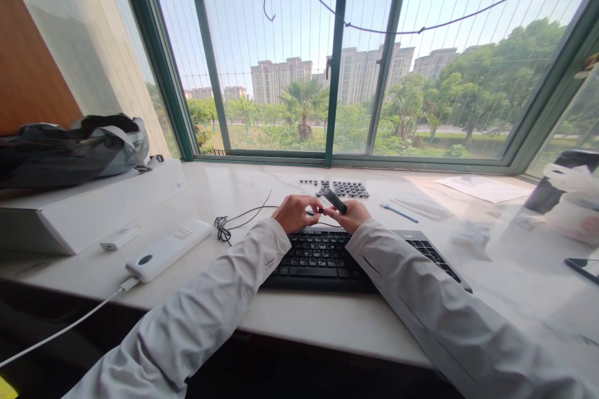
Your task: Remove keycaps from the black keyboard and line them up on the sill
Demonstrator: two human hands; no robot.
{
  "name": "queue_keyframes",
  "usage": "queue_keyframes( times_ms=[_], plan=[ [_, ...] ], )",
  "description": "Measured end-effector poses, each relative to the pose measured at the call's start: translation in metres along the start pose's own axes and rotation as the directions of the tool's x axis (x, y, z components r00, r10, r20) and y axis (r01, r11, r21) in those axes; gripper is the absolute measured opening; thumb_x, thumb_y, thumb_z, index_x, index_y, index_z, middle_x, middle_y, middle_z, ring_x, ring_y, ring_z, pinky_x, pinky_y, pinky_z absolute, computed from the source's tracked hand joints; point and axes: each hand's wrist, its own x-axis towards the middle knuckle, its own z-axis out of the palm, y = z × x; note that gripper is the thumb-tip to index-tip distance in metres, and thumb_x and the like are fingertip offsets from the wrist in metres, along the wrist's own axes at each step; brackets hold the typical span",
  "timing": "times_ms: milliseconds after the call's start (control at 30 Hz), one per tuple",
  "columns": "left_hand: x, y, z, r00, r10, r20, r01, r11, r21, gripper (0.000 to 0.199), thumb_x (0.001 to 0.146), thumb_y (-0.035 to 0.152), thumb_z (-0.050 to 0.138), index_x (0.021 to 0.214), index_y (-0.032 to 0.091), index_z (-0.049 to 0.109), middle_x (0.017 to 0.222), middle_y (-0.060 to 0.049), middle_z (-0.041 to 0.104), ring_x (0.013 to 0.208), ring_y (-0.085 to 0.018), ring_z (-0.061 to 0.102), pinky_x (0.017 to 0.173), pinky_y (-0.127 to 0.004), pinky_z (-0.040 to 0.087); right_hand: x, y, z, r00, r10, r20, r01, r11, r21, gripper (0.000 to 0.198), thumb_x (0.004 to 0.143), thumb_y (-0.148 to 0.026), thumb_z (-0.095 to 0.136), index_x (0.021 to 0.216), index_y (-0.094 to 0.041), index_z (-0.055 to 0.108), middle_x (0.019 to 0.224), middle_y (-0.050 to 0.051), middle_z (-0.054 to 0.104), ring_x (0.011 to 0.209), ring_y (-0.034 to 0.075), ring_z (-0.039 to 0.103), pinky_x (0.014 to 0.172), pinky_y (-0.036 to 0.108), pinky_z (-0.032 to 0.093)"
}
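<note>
Over the back edge of a black keyboard (313, 262), my hands meet fingertip to fingertip. A small black piece, apparently a keycap (321, 211), is pinched in my left hand (294, 213), and the right fingertips touch it too. My right hand (354, 216) is closed round a dark, oblong brush-like tool (335, 201), which slants up and to the left; its exact kind is unclear. Just beyond the hands, rows of loose keycaps (350, 189) lie on the white tabletop (281, 312). My sleeves cover parts of the keyboard.
A thin black cable (224, 227) lies coiled left of the keyboard. Farther left are a white power bank (168, 250) with a cord and a white box (93, 206) bearing a black bag. To the right lie a blue stick (400, 213), clear plastic (472, 235) and paper (484, 188).
</note>
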Motion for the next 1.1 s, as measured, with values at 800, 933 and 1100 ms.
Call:
queue_keyframes(
  times_ms=[800, 933, 1100],
  plan=[
    [-0.001, -0.02, -0.007, 0.996, -0.08, 0.039, 0.067, 0.962, 0.265, 0.015, 0.08, 0.035, 0.067, 0.086, 0.024, 0.074, 0.092, 0.0, 0.072, 0.081, -0.016, 0.066, 0.074, -0.025, 0.048, -0.01, -0.013, -0.012, 0.947, -0.023, 0.322, 0.234, 0.736, -0.636, 0.025, 0.086, -0.033, 0.046, 0.108, -0.026, 0.056, 0.101, 0.007, 0.069, 0.084, 0.021, 0.062, 0.066, 0.029, 0.038],
    [0.0, -0.032, -0.016, 0.971, -0.238, -0.033, 0.237, 0.929, 0.283, 0.017, 0.08, 0.037, 0.063, 0.087, 0.026, 0.075, 0.095, 0.002, 0.073, 0.089, -0.017, 0.066, 0.082, -0.026, 0.047, -0.014, -0.022, -0.018, 0.938, -0.031, 0.346, 0.267, 0.702, -0.661, 0.031, 0.089, -0.046, 0.04, 0.114, -0.032, 0.052, 0.106, 0.006, 0.067, 0.086, 0.024, 0.063, 0.068, 0.034, 0.041],
    [0.015, -0.054, -0.018, 0.937, -0.349, 0.002, 0.327, 0.881, 0.341, 0.024, 0.08, 0.043, 0.061, 0.092, 0.026, 0.075, 0.093, 0.001, 0.074, 0.09, -0.019, 0.066, 0.086, -0.028, 0.047, -0.02, -0.032, -0.018, 0.93, -0.078, 0.359, 0.308, 0.699, -0.645, 0.031, 0.088, -0.045, 0.04, 0.11, -0.03, 0.055, 0.106, 0.007, 0.067, 0.089, 0.025, 0.063, 0.07, 0.037, 0.042]
  ],
)
